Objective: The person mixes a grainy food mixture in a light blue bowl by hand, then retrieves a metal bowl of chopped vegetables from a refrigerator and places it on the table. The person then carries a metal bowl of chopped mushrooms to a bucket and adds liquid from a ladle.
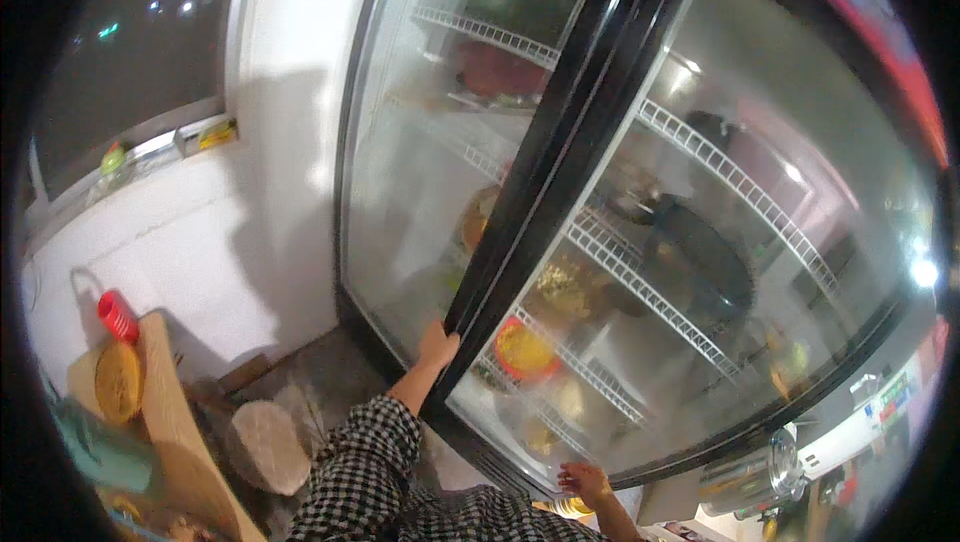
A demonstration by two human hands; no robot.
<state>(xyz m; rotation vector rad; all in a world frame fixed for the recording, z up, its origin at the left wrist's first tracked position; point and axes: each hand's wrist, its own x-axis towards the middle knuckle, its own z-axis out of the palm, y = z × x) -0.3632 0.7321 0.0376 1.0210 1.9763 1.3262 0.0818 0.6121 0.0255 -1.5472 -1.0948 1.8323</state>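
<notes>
In front of me stands a tall glass-door display refrigerator with black frames. My left hand grips the lower part of the black door frame where the two glass panels meet. Its fingertips are partly hidden at the frame's edge. Lower right, my right hand hovers near the refrigerator's bottom edge, fingers apart and loosely bent, with nothing visible in it. Through the fogged right pane show white wire shelves, a large dark pan and a red-rimmed bowl of yellow food.
A wooden table at left bears a round yellowish item and a red ribbed cup. A pale round-topped container stands on the floor. Shiny metal pots are at lower right. A window sill holds small items.
</notes>
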